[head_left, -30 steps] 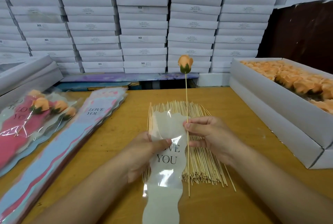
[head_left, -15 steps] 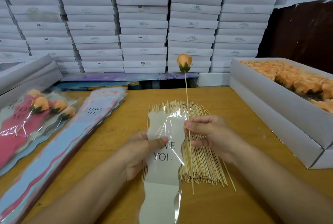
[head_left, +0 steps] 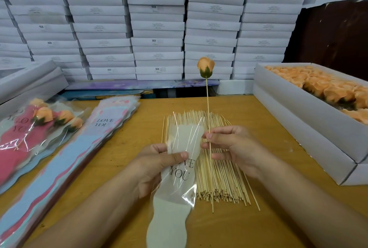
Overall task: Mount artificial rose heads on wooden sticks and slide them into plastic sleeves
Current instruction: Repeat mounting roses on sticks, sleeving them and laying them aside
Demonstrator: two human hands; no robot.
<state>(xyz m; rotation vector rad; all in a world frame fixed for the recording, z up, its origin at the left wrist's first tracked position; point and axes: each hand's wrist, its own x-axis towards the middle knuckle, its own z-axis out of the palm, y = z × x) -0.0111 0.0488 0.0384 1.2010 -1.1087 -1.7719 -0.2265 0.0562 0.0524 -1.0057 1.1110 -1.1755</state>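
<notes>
An orange rose head [head_left: 206, 66] with green sepals sits atop a thin wooden stick [head_left: 207, 104] that stands upright. My right hand [head_left: 231, 146] pinches that stick near its middle, and its fingertips touch the upper right edge of a plastic sleeve. My left hand [head_left: 157, 164] grips the pale "LOVE YOU" plastic sleeve [head_left: 177, 186] by its upper part, thumb on the front. The sleeve lies beside the stick, over a heap of loose sticks [head_left: 217, 178]. The stick's lower end is outside the sleeve.
A white box [head_left: 310, 128] of orange rose heads [head_left: 326, 86] stands at the right. A stack of blue and pink sleeves [head_left: 65, 158] lies at the left, beside several sleeved roses [head_left: 43, 116]. Piled white boxes [head_left: 155, 24] wall the back of the wooden table [head_left: 268, 168].
The sleeve has shifted slightly left and lower in my left hand, and its top has crinkled. The stick with the rose has stayed upright, and my right fingertips now touch the sleeve's edge.
</notes>
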